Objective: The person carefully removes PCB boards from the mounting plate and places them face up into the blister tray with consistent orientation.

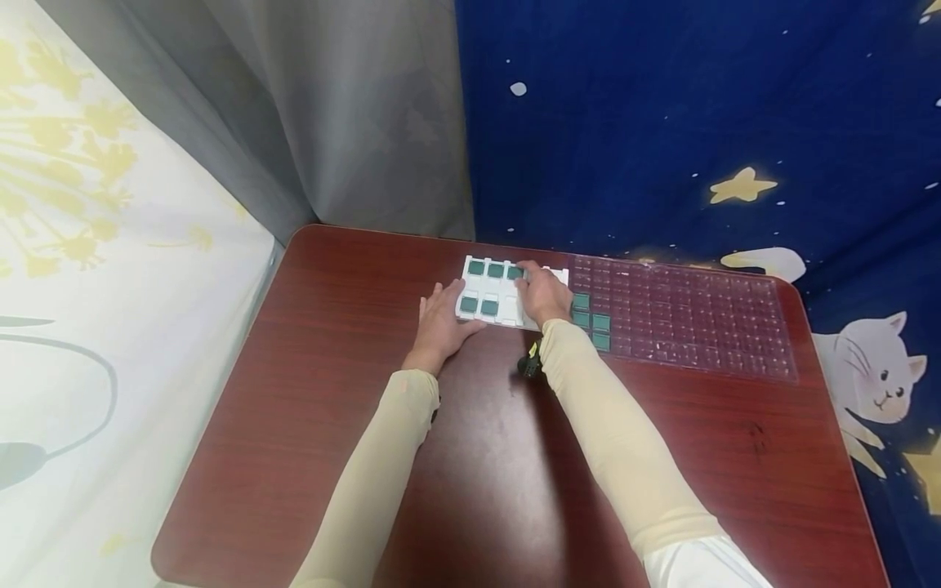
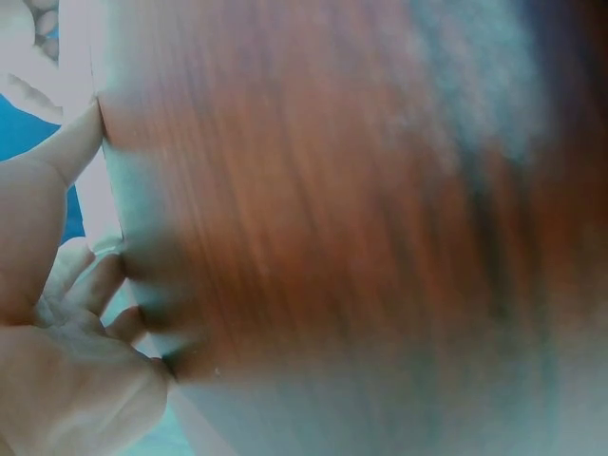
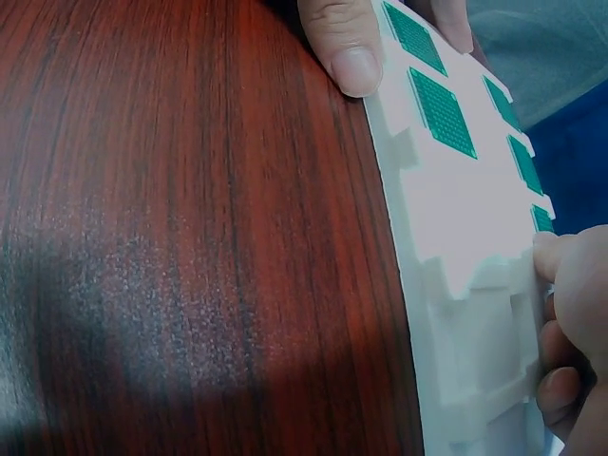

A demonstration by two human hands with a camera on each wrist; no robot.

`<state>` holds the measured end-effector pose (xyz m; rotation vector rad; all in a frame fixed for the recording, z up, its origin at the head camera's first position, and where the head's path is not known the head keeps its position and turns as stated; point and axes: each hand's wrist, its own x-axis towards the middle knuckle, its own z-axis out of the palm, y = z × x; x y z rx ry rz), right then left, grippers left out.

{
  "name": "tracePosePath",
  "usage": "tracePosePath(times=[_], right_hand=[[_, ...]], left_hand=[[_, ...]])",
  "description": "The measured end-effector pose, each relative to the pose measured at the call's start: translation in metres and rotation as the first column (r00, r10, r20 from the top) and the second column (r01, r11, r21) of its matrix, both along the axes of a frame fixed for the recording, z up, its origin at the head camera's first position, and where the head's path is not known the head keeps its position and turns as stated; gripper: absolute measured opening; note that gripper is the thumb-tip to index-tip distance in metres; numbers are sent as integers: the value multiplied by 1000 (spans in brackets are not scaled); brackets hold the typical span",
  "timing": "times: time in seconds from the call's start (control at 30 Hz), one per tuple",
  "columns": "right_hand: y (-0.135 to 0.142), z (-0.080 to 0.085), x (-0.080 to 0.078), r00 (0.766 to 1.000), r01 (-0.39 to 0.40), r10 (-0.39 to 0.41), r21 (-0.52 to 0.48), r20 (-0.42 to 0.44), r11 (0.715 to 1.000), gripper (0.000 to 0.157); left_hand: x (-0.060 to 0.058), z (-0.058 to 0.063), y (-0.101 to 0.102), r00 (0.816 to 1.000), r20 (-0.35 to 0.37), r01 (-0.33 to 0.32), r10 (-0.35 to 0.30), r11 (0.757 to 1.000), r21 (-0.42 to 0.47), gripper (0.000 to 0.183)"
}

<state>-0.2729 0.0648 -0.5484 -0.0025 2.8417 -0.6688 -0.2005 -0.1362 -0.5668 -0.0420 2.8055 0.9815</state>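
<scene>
In the head view a white slotted tray (image 1: 510, 310) lies near the table's back edge, with several green square pieces (image 1: 468, 304) seated in its two rows. My left hand (image 1: 439, 320) rests at the tray's left end, fingers extended along it and thumb at the front edge. Over the tray's back row, my right hand (image 1: 547, 294) has its fingertips at the third green piece (image 3: 542, 219). The right wrist view shows the right thumb against this piece and the other fingers curled at the tray's far side. Bare slots (image 3: 475, 332) show toward the tray's right part.
To the right lies a clear plastic grid sheet (image 1: 698, 318) with many pockets. A few green pieces (image 1: 600, 322) sit at its left end. The reddish wooden table (image 1: 294, 392) has rounded corners, with a grey curtain (image 1: 367, 122) and a blue one (image 1: 625, 147) behind it.
</scene>
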Motion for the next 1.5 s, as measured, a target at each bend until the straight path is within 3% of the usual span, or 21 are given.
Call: tracePosePath(times=[0.87,1.2,1.5], right_hand=[[6,-1,4,999,17,-19,-25,-49,1000,40],[6,4,8,999,7,-12,-108,-48,994,39],[18,7,12,994,-29,7,-209,-106,978,39]], left_hand=[[1,2,6,1000,-14,8,-8,1000,5,92],[3,5,4,1000,-6,3,-3,1000,6,92],[4,3,1,1000,-10,-5,5,1000,7,93]])
